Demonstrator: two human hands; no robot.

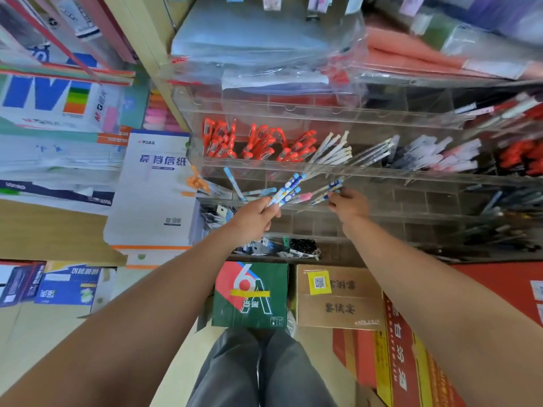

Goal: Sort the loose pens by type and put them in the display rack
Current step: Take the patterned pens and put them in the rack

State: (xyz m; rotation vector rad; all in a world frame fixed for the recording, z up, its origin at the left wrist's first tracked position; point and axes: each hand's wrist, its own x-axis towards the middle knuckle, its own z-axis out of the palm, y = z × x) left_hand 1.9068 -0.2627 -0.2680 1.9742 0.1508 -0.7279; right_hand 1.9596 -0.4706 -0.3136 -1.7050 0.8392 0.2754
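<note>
Left hand (255, 214) grips slim blue-printed pens (286, 190).

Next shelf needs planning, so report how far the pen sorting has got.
Done: red pens and white pens sit grouped in compartments of the clear rack. In hand: the left hand grips a bunch of blue patterned pens; the right hand pinches similar pens at a lower compartment. Left: that bunch still needs placing, and a pink-capped pen lies among the blue ones.

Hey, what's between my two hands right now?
In the head view, a pink-tipped pen and compartments of the clear rack lie between the left hand, gripping blue patterned pens, and the right hand, pinching other pens.
</note>
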